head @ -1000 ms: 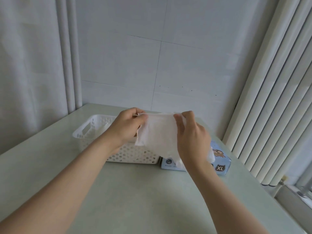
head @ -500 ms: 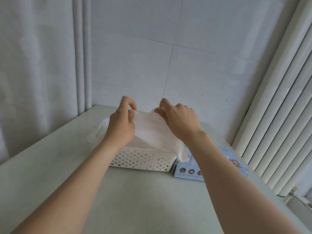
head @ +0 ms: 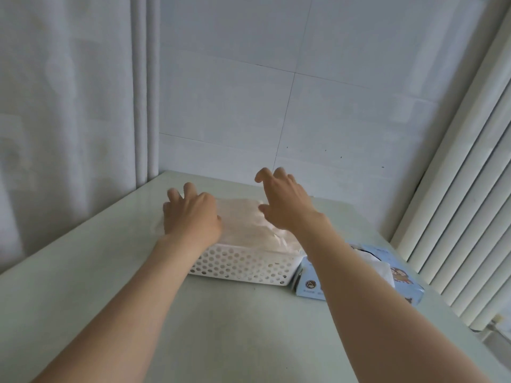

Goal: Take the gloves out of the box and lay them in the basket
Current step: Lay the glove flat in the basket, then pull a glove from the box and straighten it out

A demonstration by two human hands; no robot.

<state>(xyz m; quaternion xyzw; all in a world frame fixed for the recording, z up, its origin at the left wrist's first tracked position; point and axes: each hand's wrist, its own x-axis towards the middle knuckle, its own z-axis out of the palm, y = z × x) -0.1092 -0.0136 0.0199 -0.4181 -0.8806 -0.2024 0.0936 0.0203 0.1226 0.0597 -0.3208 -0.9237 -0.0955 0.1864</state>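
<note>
head view: the glove (head: 249,221) both hands pinched aloft half a second ago now lies spread across the basket (head: 243,268), so this one looks placed. left hand (head: 193,219) sits spread-fingered over its left end, grip slack. right hand (head: 286,207) hovers above, fingers loosely bent, grip empty. the box (head: 312,283) sits just right of the basket on the tabletop (head: 221,327).

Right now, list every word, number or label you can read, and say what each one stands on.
No text here can be read.
Box, front face: a round logo with lines of small print under it, too blurred to read.
Box, top: a cartoon picture, with no legible words.
Basket and gloves: no writing shows.
</note>
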